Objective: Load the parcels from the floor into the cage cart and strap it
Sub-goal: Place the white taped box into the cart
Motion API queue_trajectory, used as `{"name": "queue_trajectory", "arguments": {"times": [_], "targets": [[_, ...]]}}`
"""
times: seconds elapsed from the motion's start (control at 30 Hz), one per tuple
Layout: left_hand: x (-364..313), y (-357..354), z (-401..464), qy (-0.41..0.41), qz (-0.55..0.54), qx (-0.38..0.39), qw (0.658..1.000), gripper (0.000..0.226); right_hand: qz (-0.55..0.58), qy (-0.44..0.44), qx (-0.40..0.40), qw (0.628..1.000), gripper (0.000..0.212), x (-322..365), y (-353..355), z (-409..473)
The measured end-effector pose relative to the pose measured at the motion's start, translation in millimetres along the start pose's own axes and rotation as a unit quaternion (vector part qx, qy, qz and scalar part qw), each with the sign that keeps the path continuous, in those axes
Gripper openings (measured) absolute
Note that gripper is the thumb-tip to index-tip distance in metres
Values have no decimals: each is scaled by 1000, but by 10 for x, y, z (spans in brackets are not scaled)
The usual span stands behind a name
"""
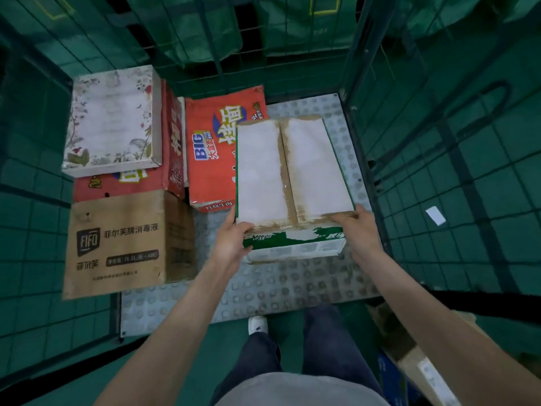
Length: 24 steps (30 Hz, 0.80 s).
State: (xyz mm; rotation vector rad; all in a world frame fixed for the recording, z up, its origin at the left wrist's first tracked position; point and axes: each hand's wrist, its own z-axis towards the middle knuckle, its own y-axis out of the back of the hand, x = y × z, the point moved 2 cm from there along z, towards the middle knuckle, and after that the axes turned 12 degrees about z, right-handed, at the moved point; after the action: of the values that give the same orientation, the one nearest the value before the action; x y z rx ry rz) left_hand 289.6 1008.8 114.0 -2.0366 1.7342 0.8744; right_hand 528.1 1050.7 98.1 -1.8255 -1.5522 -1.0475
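I hold a white-topped carton with green sides (pixel 288 168) over the cage cart's studded metal floor (pixel 292 282). My left hand (pixel 231 238) grips its near left corner, thumb on top. My right hand (pixel 358 227) grips the near right corner. The carton's far part overlaps a red noodle box (pixel 212 148) lying flat in the cart. To the left stand a brown FIFO carton (pixel 117 244), another red box (pixel 172 136) and a floral-print flat box (pixel 112 118) stacked on top.
Green wire mesh walls (pixel 409 142) close the cart at the left, back and right. More cardboard parcels (pixel 415 356) lie on the green floor at the lower right by my legs. A white slip of paper (pixel 435 215) lies outside the right wall.
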Motion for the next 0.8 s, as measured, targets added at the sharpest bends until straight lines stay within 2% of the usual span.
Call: {"name": "queue_trajectory", "arguments": {"times": [0.23, 0.4, 0.47, 0.63, 0.73, 0.8], "targets": [[-138, -351, 686, 22, -51, -72, 996, 54, -137, 34, 77, 987, 46, 450, -490, 1287], [-3, -307, 1246, 38, -57, -82, 994, 66, -189, 79, 121, 971, 32, 455, -972, 1859], [119, -280, 1450, 48, -48, -66, 995, 63, -208, 78, 129, 966, 27, 367, -1102, 2009], [379, -268, 1798, 81, -2, -15, 997, 29, -212, 16, 83, 974, 38, -64, -1078, 2301], [404, -208, 1937, 91, 74, -25, 993, 9, -160, -42, 52, 985, 37, -248, -1004, 2270], [312, -122, 2049, 76, 128, -24, 989, 17, -47, -114, 8, 992, 62, -261, -1045, 2204]]}}
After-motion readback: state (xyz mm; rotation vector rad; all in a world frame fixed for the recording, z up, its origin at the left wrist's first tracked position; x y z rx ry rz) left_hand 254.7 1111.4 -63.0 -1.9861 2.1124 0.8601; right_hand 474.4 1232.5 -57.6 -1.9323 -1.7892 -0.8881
